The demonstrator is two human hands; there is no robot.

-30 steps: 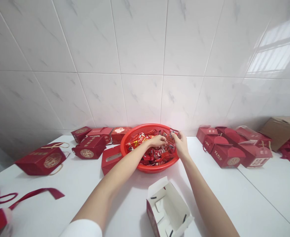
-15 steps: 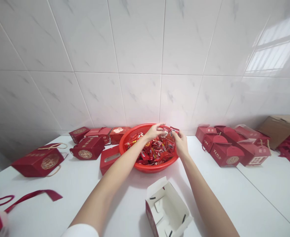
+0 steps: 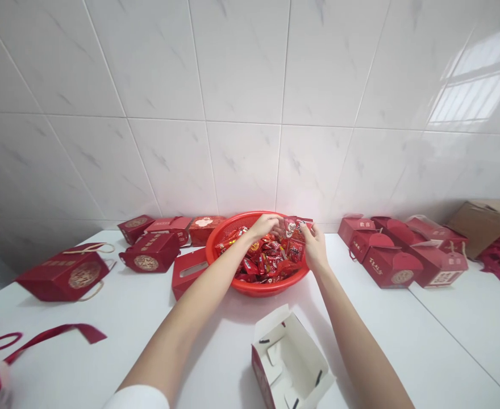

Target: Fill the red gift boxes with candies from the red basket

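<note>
A red plastic basket full of red-wrapped sweets stands by the wall. Over its right rear part, my right hand is closed on red candy packets. My left hand reaches in from the left with bent fingers at the left edge of the same packets; whether it grips them is hard to make out. Nearer to me, between my forearms, an open box with a white inside shows its raised flaps and dark handle ends.
Closed red gift boxes stand at the left and the right. A flat red box touches the basket. A dark red ribbon lies front left; a cardboard box stands far right.
My left fingers have bent and closed in towards the packets, which now face the camera more. My right hand has shifted slightly. The open box has stayed put.
</note>
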